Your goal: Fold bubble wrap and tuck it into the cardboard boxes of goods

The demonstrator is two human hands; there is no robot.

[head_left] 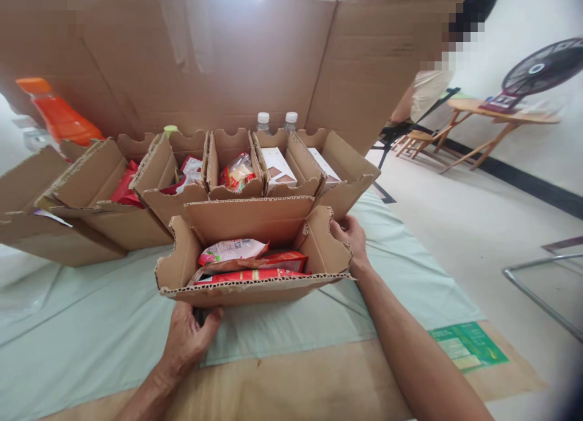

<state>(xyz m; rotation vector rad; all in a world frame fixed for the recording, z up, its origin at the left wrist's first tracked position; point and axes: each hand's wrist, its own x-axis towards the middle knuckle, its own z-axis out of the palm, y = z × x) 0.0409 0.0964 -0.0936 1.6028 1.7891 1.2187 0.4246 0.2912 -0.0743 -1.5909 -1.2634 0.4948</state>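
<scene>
Forearms (405, 336) over bare wooden tabletop (291, 384) at near edge, green printed label (471, 345) to near right. Beyond that, over pale green cloth (282, 327), near centre: open cardboard box (255, 296), long side facing near, gripped in both hands. Left hand (187, 336) at near left bottom edge, thumb out along it, other fingers mostly hidden underneath; right hand (353, 242) closed on right end, fingertips out of sight behind. Lifted or resting on cloth: cannot tell. Inside box: pink-and-white packet (234, 249) on left, red packets (259, 274) beside it on near side. Just beyond, row of cardboard bins (350, 193) with red pouch (126, 189) toward left, snack bag (239, 173) mid-row, white boxes (279, 167) toward right. Behind row, tall cardboard panel (246, 56); orange bottle (64, 116) far left, two white-capped bottles (263, 120) right of centre. Far right: person (430, 93) partly in view, fan (537, 68) on small wooden table (492, 115), pale floor (428, 208) beneath
</scene>
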